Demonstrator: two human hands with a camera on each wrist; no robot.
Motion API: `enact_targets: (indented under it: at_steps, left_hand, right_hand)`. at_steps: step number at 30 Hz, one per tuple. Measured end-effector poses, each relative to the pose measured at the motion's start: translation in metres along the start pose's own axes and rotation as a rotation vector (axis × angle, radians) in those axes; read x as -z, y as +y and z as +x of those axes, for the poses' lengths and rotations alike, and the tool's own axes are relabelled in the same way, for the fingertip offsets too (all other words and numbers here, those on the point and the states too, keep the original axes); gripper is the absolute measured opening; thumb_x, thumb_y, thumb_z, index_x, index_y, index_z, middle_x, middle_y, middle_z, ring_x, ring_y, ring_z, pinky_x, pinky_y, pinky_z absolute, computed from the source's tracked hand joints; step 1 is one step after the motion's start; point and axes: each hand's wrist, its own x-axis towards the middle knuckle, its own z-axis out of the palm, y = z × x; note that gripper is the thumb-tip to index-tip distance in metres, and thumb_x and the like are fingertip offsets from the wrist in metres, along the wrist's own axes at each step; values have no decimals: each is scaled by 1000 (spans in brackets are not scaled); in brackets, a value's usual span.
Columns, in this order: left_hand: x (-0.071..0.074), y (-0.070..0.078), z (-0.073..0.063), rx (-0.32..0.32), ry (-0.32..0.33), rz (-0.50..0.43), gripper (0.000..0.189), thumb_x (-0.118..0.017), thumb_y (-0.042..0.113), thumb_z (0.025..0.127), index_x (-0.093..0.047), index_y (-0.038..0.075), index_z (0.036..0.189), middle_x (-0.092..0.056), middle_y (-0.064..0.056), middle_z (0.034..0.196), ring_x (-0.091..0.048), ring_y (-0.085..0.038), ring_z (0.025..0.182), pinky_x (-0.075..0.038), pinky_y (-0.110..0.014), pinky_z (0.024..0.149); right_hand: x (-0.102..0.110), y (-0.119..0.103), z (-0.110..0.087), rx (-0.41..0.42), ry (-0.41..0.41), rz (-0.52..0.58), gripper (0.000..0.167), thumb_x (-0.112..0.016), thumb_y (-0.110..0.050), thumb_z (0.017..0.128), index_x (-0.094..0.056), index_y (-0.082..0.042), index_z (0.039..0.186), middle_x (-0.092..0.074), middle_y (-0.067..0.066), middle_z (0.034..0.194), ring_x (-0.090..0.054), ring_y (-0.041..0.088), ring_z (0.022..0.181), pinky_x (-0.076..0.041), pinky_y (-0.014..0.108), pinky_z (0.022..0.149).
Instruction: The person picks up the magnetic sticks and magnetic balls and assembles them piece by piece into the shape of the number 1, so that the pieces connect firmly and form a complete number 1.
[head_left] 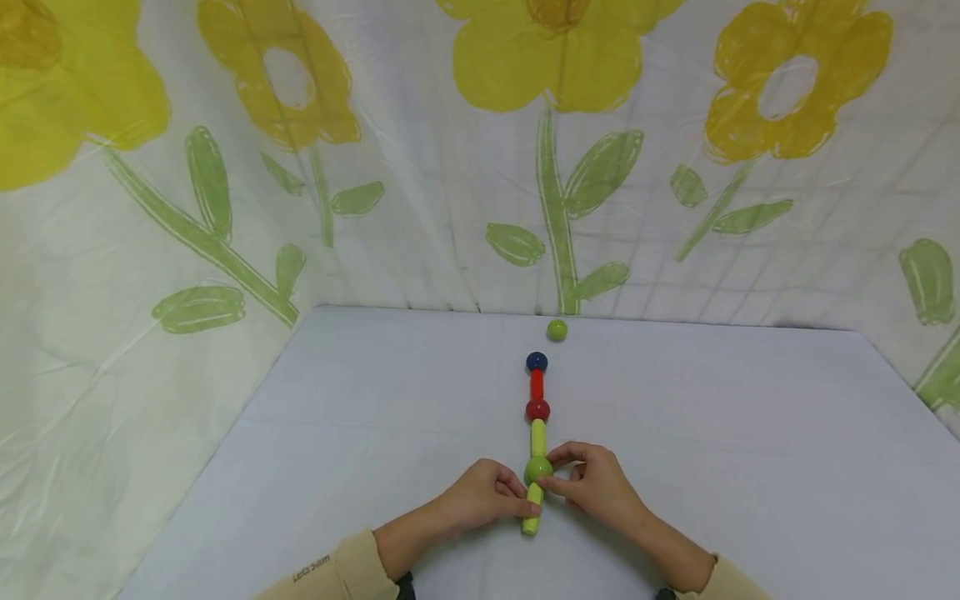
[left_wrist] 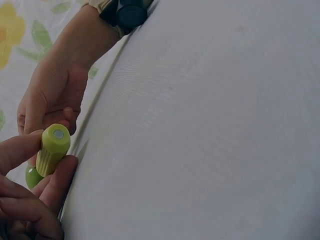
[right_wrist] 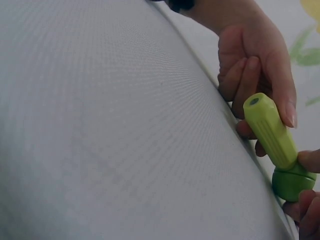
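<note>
A straight line of magnetic rods and balls runs along the white table. From the far end come a blue ball (head_left: 536, 362), a red rod (head_left: 537, 385), a red ball (head_left: 537, 409), a yellow-green rod (head_left: 538, 437) and a green ball (head_left: 538, 468). My right hand (head_left: 597, 487) pinches that green ball between thumb and finger. At the near end, my left hand (head_left: 480, 497) holds another yellow-green rod (head_left: 531, 523) between thumb and fingers, its inner end against the green ball. A round metal tip shows on this rod's free end (left_wrist: 58, 134) in the left wrist view.
A loose green ball (head_left: 557, 331) lies at the table's back edge, just beyond the blue ball. White cloth (head_left: 405, 275) with painted yellow flowers hangs behind and beside the white table (head_left: 712, 417).
</note>
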Motion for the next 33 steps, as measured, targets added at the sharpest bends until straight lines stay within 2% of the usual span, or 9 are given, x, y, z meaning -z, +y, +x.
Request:
enact_targets:
  at_steps: [3, 9, 21, 24, 27, 33]
  left_hand:
    - [1, 1, 0, -28, -10, 14, 19, -78, 19, 75, -67, 3, 78, -67, -3, 65, -49, -5, 56, -32, -19, 49]
    - [2, 0, 1, -69, -22, 66, 19, -78, 24, 75, -69, 7, 75, -65, -1, 61, -46, -5, 54, -30, -19, 47]
    - [5, 3, 0, -93, -35, 105, 20, -77, 24, 76, -70, 6, 75, -68, -7, 63, -50, -4, 54, -31, -18, 48]
    - [13, 5, 2, -100, -32, 140, 21, -75, 26, 78, -70, 6, 76, -68, -6, 65, -52, -6, 57, -34, -19, 50]
    - [27, 11, 8, -131, -4, 202, 23, -73, 30, 79, -69, 7, 78, -68, -3, 68, -52, -8, 60, -38, -22, 52]
    - [57, 29, 25, -164, 132, 332, 30, -73, 36, 79, -69, 10, 93, -64, 1, 78, -53, -12, 62, -45, -25, 54]
  right_hand:
    - [0, 0, 0, 0, -1, 0, 33, -78, -28, 74, -67, -6, 97, -63, 2, 83, -40, 6, 40, -33, 19, 40]
    - [1, -1, 0, 1, -3, 4, 33, -78, -27, 74, -67, -6, 97, -62, 1, 80, -39, 6, 40, -32, 18, 40]
    - [1, -2, -2, -34, 18, -7, 35, -78, -28, 73, -67, -6, 98, -61, 1, 79, -41, 8, 41, -34, 19, 40]
    - [0, -2, -1, -35, 18, -10, 35, -78, -28, 74, -67, -6, 99, -62, 1, 80, -41, 8, 41, -34, 18, 40]
    - [-1, -2, -1, -44, 18, -11, 35, -78, -28, 73, -67, -7, 99, -62, 1, 82, -41, 8, 41, -34, 18, 41]
    - [-2, -3, -2, -62, 30, -20, 36, -79, -28, 73, -67, -7, 99, -63, 1, 84, -42, 8, 43, -35, 18, 42]
